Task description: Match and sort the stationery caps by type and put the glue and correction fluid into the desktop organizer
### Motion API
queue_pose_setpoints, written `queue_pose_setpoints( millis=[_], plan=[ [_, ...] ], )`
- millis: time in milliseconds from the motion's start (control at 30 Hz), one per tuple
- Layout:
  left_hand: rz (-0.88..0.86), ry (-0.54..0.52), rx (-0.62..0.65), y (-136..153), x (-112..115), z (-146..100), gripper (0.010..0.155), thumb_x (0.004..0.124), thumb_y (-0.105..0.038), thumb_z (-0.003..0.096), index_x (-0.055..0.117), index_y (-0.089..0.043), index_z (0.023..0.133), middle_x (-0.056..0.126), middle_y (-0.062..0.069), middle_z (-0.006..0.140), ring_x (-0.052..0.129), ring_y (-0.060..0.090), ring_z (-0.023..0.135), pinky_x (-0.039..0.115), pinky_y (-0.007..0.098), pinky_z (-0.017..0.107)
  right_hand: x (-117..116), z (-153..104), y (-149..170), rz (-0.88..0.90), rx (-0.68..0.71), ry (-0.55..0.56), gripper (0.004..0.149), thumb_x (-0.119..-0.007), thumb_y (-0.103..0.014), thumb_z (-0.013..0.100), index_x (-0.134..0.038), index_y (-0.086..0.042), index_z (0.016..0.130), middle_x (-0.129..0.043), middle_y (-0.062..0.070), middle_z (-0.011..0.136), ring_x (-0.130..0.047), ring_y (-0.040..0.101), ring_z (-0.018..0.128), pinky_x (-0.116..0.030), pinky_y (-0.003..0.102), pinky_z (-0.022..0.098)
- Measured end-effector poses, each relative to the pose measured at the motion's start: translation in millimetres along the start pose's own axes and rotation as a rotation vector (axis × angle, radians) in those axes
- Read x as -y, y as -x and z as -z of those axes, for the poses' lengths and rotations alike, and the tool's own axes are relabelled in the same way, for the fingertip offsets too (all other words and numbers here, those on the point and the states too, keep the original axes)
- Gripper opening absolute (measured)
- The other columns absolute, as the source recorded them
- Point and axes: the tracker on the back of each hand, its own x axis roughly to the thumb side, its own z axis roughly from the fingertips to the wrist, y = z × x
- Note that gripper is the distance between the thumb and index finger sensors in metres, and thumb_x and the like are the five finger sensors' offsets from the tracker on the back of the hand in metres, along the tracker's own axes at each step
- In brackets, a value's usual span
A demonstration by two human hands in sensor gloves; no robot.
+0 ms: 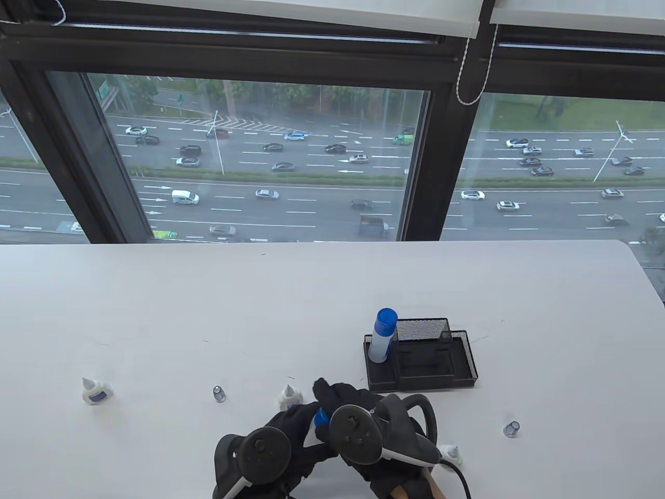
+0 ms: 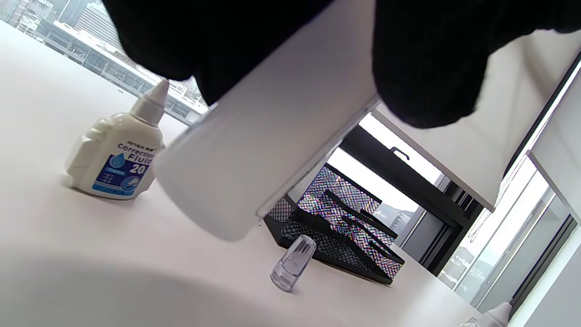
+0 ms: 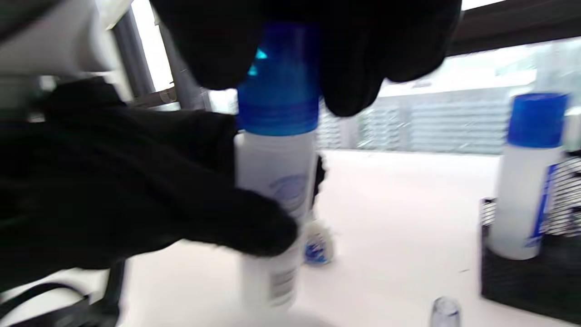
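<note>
My left hand (image 1: 297, 422) grips a white glue stick (image 3: 275, 181) around its body, close above the table. My right hand (image 1: 340, 401) holds the blue cap (image 1: 321, 417) that sits on top of this stick; its fingers (image 3: 358, 59) curl round the cap (image 3: 278, 91). In the left wrist view the stick's white tube (image 2: 263, 150) passes under my gloved fingers (image 2: 426, 59). A second glue stick (image 1: 382, 335) with a blue cap stands in the left compartment of the black mesh organizer (image 1: 421, 383).
Three uncapped correction fluid bottles stand on the table: far left (image 1: 94, 392), just beyond my hands (image 1: 290, 397) and near right (image 1: 449, 456). Two clear caps lie loose, one left (image 1: 218, 393) and one right (image 1: 511, 429). The organizer's other compartments hold nothing.
</note>
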Motion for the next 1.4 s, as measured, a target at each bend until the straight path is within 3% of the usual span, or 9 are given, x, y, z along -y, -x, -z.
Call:
queue_pose_setpoints(
  millis=[100, 233, 500, 700, 867, 1033, 1167, 1300, 1400],
  plan=[
    [-0.005, -0.003, -0.002, 0, -1, 0, 0.071, 0.088, -0.058, 0.0439, 0.071, -0.025, 0.104, 0.085, 0.004, 0.102, 0.095, 0.028, 0.088, 0.076, 0.053, 0.066, 0, 0, 1, 0.106, 0.075, 0.058, 0.052, -0.079, -0.020, 0.053, -0.070, -0.025, 0.104, -0.060, 0.010, 0.117, -0.066, 0.041, 0.102, -0.053, 0.060, 0.076],
    [-0.002, -0.010, 0.009, -2, -2, 0, 0.071, 0.088, -0.059, 0.0441, 0.071, -0.025, 0.104, 0.085, 0.004, 0.102, 0.095, 0.028, 0.088, 0.076, 0.053, 0.066, -3, 1, 7, 0.008, -0.101, 0.002, 0.075, -0.078, -0.039, 0.053, -0.044, -0.015, 0.114, -0.055, 0.021, 0.114, -0.082, 0.036, 0.088, -0.066, 0.055, 0.069],
    [0.010, -0.006, 0.002, -1, -1, -1, 0.071, 0.088, -0.058, 0.0438, 0.071, -0.025, 0.104, 0.085, 0.004, 0.102, 0.095, 0.028, 0.088, 0.075, 0.054, 0.066, -2, 1, 5, 0.071, 0.017, -0.009, 0.062, -0.080, -0.022, 0.052, -0.058, -0.025, 0.110, -0.060, 0.012, 0.115, -0.073, 0.041, 0.096, -0.058, 0.057, 0.074],
    [0.023, -0.005, 0.011, -4, 0, -2, 0.071, 0.088, -0.059, 0.0438, 0.071, -0.025, 0.104, 0.085, 0.004, 0.102, 0.095, 0.028, 0.088, 0.076, 0.053, 0.066, -5, 1, 11, -0.042, -0.123, 0.088, 0.079, -0.063, -0.060, 0.043, -0.060, -0.018, 0.110, -0.085, 0.011, 0.096, -0.094, 0.029, 0.072, -0.075, 0.049, 0.061],
    [0.008, -0.016, 0.008, -3, -2, -1, 0.071, 0.089, -0.058, 0.0438, 0.071, -0.025, 0.104, 0.085, 0.004, 0.102, 0.095, 0.028, 0.088, 0.075, 0.054, 0.066, 2, -3, 13, 0.170, 0.006, -0.007, 0.066, -0.081, -0.027, 0.053, -0.054, -0.019, 0.113, -0.057, 0.017, 0.115, -0.074, 0.040, 0.096, -0.060, 0.057, 0.072],
    [0.034, -0.009, 0.016, -6, 0, -2, 0.071, 0.088, -0.059, 0.0439, 0.071, -0.025, 0.104, 0.085, 0.004, 0.102, 0.095, 0.028, 0.088, 0.076, 0.053, 0.066, 2, -3, 14, -0.035, -0.146, 0.091, 0.074, -0.069, -0.057, 0.044, -0.065, -0.020, 0.108, -0.086, 0.011, 0.095, -0.094, 0.029, 0.072, -0.075, 0.049, 0.061],
    [0.029, -0.016, 0.015, -5, -2, -2, 0.071, 0.088, -0.059, 0.0439, 0.071, -0.025, 0.104, 0.085, 0.004, 0.102, 0.095, 0.028, 0.088, 0.076, 0.053, 0.066, 2, -2, 17, 0.188, -0.001, -0.035, 0.068, -0.083, -0.028, 0.052, -0.054, -0.020, 0.113, -0.061, 0.017, 0.114, -0.076, 0.039, 0.094, -0.061, 0.055, 0.072],
    [0.032, -0.010, 0.013, -5, 0, -2, 0.071, 0.088, -0.059, 0.0441, 0.071, -0.025, 0.104, 0.085, 0.004, 0.101, 0.095, 0.028, 0.088, 0.076, 0.053, 0.066, 2, -3, 16, -0.079, -0.196, 0.085, 0.077, -0.065, -0.059, 0.044, -0.064, -0.017, 0.108, -0.090, 0.010, 0.089, -0.097, 0.027, 0.066, -0.078, 0.048, 0.057],
    [0.021, -0.014, 0.007, -5, -1, -2, 0.071, 0.088, -0.059, 0.0441, 0.071, -0.025, 0.104, 0.085, 0.004, 0.102, 0.095, 0.028, 0.088, 0.076, 0.053, 0.066, 2, -2, 18, 0.088, -0.069, -0.027, 0.076, -0.080, -0.043, 0.049, -0.051, -0.017, 0.114, -0.060, 0.018, 0.114, -0.077, 0.040, 0.094, -0.062, 0.057, 0.071]
  ],
)
